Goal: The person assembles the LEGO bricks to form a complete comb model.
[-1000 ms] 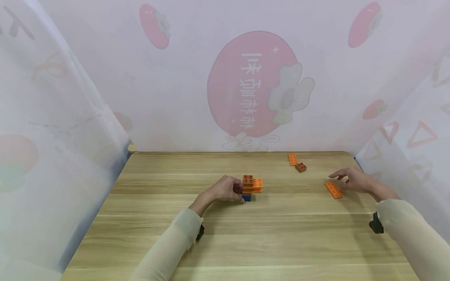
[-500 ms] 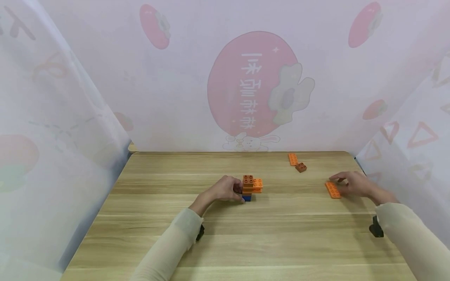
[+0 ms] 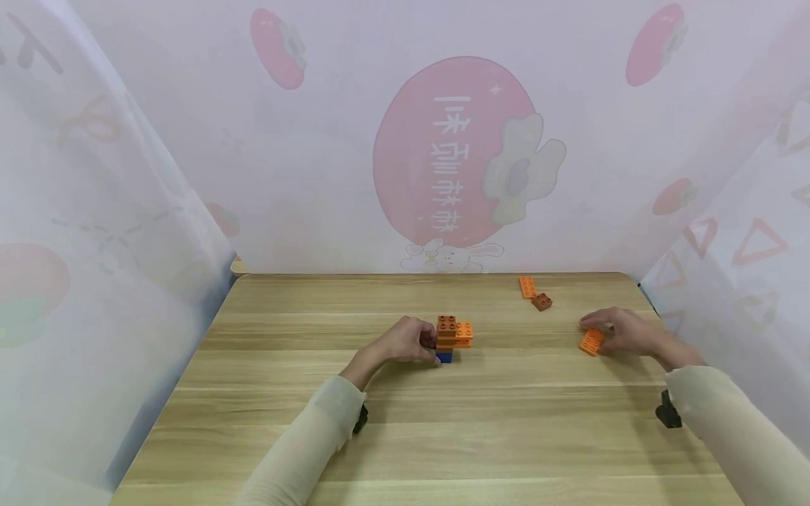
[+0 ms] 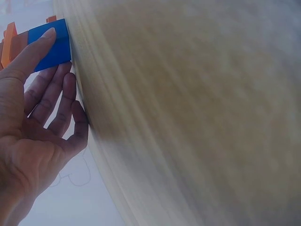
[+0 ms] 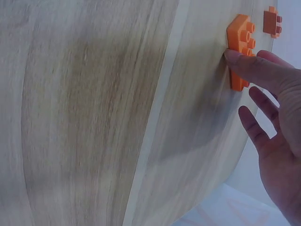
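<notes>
A small stack of toy building bricks (image 3: 446, 326) stands mid-table in the head view. It has brown bricks on top, orange plates jutting right and a blue brick (image 3: 445, 357) at the bottom. My left hand (image 3: 406, 340) grips it from the left. In the left wrist view the thumb lies on the blue brick's side, with the fingers behind and below. To the right, my right hand (image 3: 626, 333) pinches an orange studded plate (image 3: 591, 341) between thumb and fingers, close over the tabletop. The right wrist view shows the thumb at the edge of this plate (image 5: 239, 33).
Toward the back right lie another orange plate (image 3: 527, 287) and a brown brick (image 3: 541, 301) beside its near end. A wooden table (image 3: 304, 450) carries everything. White printed curtains (image 3: 316, 176) hang behind the table and along both sides.
My right hand has moved in on the orange plate and taken it between thumb and fingers. The plate has turned and shifted slightly left. The left hand and the stack have stayed still.
</notes>
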`<state>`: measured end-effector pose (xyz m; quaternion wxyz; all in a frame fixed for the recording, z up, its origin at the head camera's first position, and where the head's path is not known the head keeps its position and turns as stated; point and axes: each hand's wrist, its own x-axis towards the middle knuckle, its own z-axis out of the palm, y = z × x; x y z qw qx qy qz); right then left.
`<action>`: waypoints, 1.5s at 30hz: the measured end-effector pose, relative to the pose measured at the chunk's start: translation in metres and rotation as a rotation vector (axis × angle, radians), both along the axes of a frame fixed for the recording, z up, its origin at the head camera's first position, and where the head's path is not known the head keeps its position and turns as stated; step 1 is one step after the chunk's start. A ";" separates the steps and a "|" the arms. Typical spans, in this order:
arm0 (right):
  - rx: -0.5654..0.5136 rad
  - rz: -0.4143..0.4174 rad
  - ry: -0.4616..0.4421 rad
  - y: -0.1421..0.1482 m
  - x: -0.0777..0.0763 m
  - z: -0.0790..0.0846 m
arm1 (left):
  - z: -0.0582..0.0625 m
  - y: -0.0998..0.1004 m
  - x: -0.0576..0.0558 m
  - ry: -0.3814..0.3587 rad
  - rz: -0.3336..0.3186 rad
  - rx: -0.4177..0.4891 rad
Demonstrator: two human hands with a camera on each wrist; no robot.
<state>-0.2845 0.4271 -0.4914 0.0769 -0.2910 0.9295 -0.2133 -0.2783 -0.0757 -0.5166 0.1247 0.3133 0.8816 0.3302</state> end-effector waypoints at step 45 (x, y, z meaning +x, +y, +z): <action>-0.115 -0.066 0.061 -0.021 -0.005 -0.001 | -0.001 0.000 -0.001 0.020 -0.005 -0.023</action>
